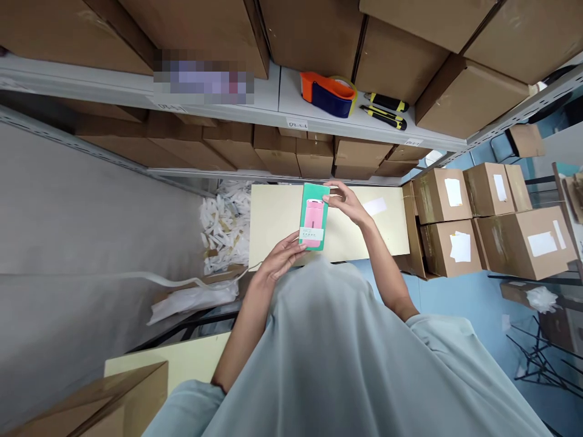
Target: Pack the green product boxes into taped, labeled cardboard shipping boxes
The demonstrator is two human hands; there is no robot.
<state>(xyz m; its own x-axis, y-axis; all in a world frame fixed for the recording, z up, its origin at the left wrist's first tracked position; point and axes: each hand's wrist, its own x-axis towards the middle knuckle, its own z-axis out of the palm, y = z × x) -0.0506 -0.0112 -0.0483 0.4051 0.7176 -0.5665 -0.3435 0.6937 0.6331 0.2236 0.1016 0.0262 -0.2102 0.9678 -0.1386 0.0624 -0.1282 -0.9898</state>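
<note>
I see the left grip [279,260] holding a green box [314,215] low down; the right grip [350,205] pinches its upper corner. A pale counter [274,213] lies beneath.

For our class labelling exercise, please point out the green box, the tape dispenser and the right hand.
Green box [314,216], head view: pink picture on its face.
Tape dispenser [331,102], head view: navy side.
Right hand [348,205], head view: middle of the hand.

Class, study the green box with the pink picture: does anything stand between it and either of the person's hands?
Nothing visible does. The left hand touches the green box directly at its lower end, the right hand at its upper right corner.
</note>
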